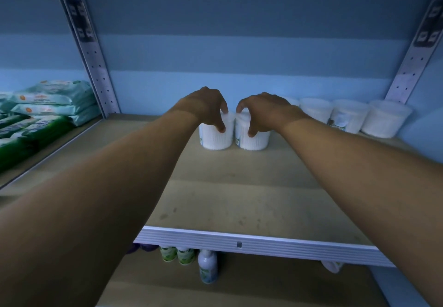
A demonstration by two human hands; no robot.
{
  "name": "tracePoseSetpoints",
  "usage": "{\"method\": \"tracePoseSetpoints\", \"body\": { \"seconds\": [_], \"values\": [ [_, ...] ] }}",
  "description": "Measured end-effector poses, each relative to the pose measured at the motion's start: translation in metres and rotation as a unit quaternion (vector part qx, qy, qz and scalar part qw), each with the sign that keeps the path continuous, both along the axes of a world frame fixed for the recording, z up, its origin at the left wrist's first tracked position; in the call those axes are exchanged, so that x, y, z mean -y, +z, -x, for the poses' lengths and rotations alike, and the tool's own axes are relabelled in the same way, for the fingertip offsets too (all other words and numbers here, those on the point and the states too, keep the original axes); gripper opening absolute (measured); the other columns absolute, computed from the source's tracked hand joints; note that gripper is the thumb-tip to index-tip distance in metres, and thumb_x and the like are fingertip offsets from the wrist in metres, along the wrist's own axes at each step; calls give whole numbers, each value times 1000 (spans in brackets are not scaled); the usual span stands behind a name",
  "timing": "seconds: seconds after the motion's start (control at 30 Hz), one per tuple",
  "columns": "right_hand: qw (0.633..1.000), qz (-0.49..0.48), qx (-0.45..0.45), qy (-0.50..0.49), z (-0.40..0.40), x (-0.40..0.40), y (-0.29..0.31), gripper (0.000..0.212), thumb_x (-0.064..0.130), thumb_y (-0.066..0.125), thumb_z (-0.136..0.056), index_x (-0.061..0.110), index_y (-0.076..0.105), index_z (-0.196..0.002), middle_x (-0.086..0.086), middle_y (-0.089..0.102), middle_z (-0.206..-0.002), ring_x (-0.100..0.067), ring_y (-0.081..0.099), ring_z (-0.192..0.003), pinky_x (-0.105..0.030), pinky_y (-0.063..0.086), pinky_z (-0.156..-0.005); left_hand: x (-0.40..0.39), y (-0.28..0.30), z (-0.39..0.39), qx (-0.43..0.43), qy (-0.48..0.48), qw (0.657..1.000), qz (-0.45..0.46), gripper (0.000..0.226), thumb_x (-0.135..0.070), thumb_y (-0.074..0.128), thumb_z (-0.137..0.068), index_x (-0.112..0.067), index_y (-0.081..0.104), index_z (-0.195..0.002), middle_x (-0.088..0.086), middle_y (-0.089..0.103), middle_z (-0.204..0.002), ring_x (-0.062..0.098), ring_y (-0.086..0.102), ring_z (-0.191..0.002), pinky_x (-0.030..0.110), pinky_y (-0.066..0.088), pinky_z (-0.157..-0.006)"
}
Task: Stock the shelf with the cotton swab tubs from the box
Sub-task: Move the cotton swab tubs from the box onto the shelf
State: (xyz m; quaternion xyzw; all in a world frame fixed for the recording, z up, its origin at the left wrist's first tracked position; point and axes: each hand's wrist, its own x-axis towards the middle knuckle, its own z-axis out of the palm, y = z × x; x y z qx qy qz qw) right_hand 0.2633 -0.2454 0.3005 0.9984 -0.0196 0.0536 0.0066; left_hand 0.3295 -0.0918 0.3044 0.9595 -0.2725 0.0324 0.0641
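Tubs [217,136]: 2 gripped, 3 in back row [348,116] | hands [207,107]: 2

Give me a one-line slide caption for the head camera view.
Left hand and right hand each set a cotton swab tub on the shelf.

A dim blue back wall [239,54] rises behind a wooden shelf board [239,198], flanked by two perforated metal uprights [96,66]. Left of the upright lie stacked packets [52,100]; bottles [207,266] stand below the board.
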Motion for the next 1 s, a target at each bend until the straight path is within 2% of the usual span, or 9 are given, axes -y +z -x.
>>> {"method": "tracePoseSetpoints", "body": {
  "seconds": [0.1, 0.37, 0.77, 1.0],
  "values": [
    [1000, 8, -4, -6, -11, 0, 0, 76, 24, 87, -75, 32, 50, -141, -4, 54, -141, -29, 54, -124, -39, 47, -92, 4, -1, -13, 4, 3, 1000, -3, 61, -37, 85, -75, -25, 64, -131, 0, 60, -135, 24, 57, -120, 34, 45, -100],
    [1000, 22, -8, -19, -35, 3, 3, 76, 25, 87, -75, 33, 50, -141, -3, 54, -141, -28, 54, -123, -38, 46, -89, 15, -3, -45, 14, 10, 1000, -14, 63, -43, 86, -72, -30, 64, -130, -2, 61, -130, 25, 56, -118, 37, 47, -100],
    [998, 63, -10, -26, -57, 6, 6, 76, 27, 85, -78, 30, 48, -144, -3, 49, -147, -30, 49, -128, -42, 46, -96, 26, -1, -73, 37, 13, 998, -51, 63, -50, 81, -74, -35, 61, -132, -2, 54, -137, 25, 50, -126, 44, 45, -106],
    [996, 85, -17, -35, -68, 9, 7, 76, 27, 84, -79, 30, 46, -146, -4, 47, -148, -31, 50, -128, -42, 46, -97, 33, 0, -86, 43, 18, 998, -49, 62, -48, 82, -75, -33, 62, -132, -1, 56, -135, 25, 51, -124, 42, 46, -104]
  ]
}}
